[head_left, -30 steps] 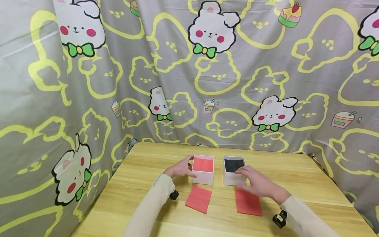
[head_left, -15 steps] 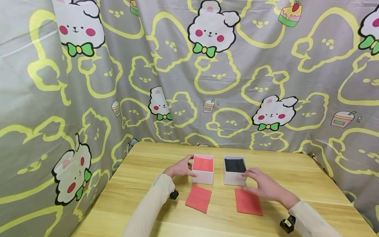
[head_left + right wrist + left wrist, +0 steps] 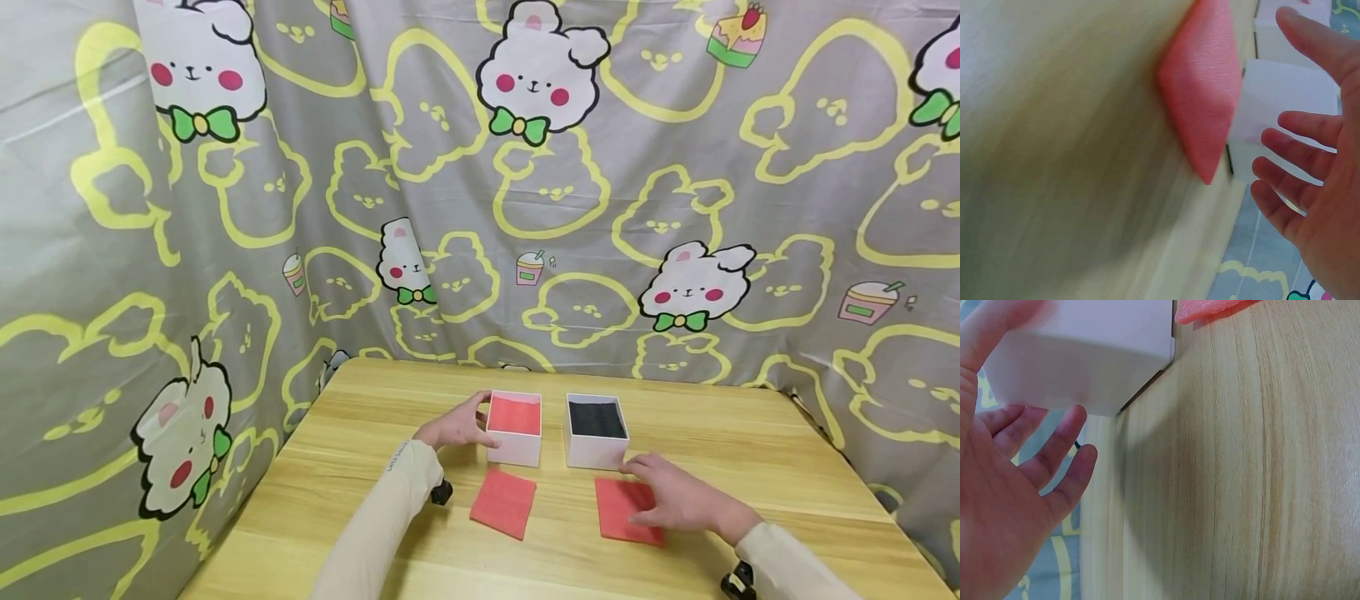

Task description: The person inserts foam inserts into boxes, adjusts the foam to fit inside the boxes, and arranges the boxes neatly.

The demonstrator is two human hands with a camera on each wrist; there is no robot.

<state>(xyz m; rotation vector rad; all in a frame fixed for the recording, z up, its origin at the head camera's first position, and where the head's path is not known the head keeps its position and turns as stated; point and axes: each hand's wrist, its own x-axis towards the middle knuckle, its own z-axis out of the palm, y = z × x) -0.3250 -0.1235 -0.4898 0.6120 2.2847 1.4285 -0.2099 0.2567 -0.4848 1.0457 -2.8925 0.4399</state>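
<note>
On the left stands a white box (image 3: 513,450) with a pink-red sheet (image 3: 514,414) inside. My left hand (image 3: 455,426) holds its left side, thumb at the front and fingers behind; the left wrist view shows the ring and little fingers barely curled. Beside it is a second white box (image 3: 592,452) with a black sheet (image 3: 596,419) inside. My right hand (image 3: 678,493) hovers above a red square sheet (image 3: 618,510) in front of that box, partly covering it. Its fingers are spread and slightly bent, with nothing between them in the right wrist view.
Another red square sheet (image 3: 504,503) lies flat in front of the left box. A narrow gap separates the boxes on the wooden table (image 3: 420,550). A grey patterned curtain (image 3: 450,208) hangs behind and to the left.
My right hand has moved from the front rim of the black-sheet box toward me and to the right, over the red sheet. My left hand and both boxes look unchanged.
</note>
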